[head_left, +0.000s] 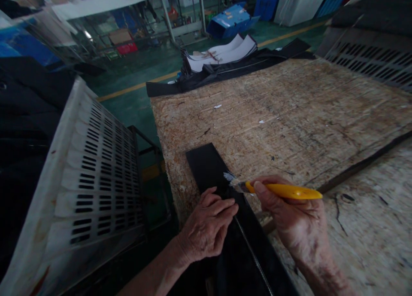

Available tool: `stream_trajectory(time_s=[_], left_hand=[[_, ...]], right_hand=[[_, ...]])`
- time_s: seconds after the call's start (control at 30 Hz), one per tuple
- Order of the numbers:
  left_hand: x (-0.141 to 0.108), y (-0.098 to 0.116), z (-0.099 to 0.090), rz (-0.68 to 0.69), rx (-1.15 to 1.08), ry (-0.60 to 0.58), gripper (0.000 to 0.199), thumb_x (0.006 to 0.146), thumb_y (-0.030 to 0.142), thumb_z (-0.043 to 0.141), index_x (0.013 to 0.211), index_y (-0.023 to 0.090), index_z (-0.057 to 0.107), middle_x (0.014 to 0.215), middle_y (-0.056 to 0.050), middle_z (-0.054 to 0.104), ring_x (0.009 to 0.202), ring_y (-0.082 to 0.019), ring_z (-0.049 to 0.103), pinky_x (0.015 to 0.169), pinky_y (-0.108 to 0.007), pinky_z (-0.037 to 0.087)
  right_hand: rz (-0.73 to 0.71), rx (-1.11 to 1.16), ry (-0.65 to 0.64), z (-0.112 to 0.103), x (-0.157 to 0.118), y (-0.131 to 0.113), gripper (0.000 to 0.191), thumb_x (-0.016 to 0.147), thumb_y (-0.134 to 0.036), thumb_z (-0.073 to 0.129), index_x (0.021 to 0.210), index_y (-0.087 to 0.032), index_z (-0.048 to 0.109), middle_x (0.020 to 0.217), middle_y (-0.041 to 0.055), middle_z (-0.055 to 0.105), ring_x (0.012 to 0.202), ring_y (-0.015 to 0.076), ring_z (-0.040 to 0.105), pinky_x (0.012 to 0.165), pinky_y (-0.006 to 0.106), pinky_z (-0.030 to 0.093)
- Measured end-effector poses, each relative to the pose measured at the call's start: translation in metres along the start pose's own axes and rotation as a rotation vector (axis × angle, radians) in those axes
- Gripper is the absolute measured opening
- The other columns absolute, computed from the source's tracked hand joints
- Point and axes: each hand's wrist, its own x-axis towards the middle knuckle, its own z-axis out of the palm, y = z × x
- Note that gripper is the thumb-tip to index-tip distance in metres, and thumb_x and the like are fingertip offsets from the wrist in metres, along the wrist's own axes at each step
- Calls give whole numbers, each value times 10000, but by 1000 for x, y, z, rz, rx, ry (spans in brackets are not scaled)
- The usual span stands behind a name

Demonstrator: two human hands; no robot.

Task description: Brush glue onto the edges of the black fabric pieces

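Note:
A long black strip of material (209, 163) lies over the board's near edge, with a silvery zipper-like line running down its length toward me. My left hand (210, 223) rests on the strip, fingers stretched out over it and pressing it down. In my right hand (292, 218) is a paintbrush with a yellow handle (289, 191), gripped between thumb and fingers. The brush's bristles (236, 183), whitish at the tip, touch the strip's right edge just beyond my left fingertips. A white smear (228, 175) shows at that edge.
The worn chipboard tabletop (257, 107) carries small white scraps and has a dark gap across it. Left of it stands a white slatted crate (99, 158). Black strips (225, 72) and curved white sheets (225, 53) lie at the far edge. Another crate (373, 59) stands at right.

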Motion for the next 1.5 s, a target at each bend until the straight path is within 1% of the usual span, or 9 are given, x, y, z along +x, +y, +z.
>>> stream_trajectory(time_s=[0.27,0.4,0.53,0.67,0.77,0.87,1.07,1.33,1.5], left_hand=[[0,-1,2,17,21,-8,379,813,105,464,1177,163,552,1138,-61,626,934,-191,513,1037,-518,370],[0,-1,1,20,35,-3,361,832,111,462,1176,172,557,1127,-66,633,919,-187,527,1026,-517,388],[1,0,0,22,31,0,359,835,107,465,1175,173,561,1125,-61,636,911,-182,530,1022,-511,395],[1,0,1,28,12,41,326,832,100,464,1131,161,580,1113,-53,641,903,-180,525,1029,-503,388],[1,0,1,37,3,63,300,836,110,451,1103,161,578,1107,-54,643,908,-182,521,1029,-491,390],[1,0,0,42,9,40,332,841,122,421,1145,158,550,1114,-62,636,920,-190,526,1033,-498,378],[-1,-1,1,31,-12,10,351,854,138,405,1182,145,530,1149,-64,612,937,-191,508,1059,-478,331],[-3,-2,4,34,-2,2,391,842,172,411,1224,150,493,1159,-49,607,962,-204,483,1073,-455,288],[-5,-4,9,14,-62,85,368,849,227,419,1209,206,493,1119,-20,619,943,-192,492,1086,-432,279]], right_hand=[[19,6,84,13,16,-10,359,655,-484,676,567,-144,602,473,-15,489,447,93,443,438,198,365],[-42,17,22,13,18,-5,325,731,-466,643,652,-151,630,498,-29,495,465,85,451,449,186,361],[-53,8,42,3,-2,5,303,775,-453,645,739,-153,651,545,-20,541,463,93,475,431,175,392],[-290,-157,-11,0,-26,4,177,882,-327,572,821,-180,649,712,-14,634,572,85,579,523,126,453],[-543,-344,-45,2,-36,-1,152,923,-229,500,821,-184,603,706,-20,628,575,71,591,539,115,453],[-673,-488,-84,2,-42,0,107,921,-186,466,868,-178,559,720,-5,614,600,91,596,550,158,461],[-793,-612,-204,-3,-53,9,114,861,-138,457,962,-168,500,721,9,569,574,120,538,507,218,412],[-818,-657,-107,21,-58,21,150,851,-121,368,871,-162,512,652,23,486,576,165,440,532,298,311],[-904,-669,-134,30,-44,8,176,860,-88,319,819,-159,474,644,28,493,558,163,426,512,293,306]])
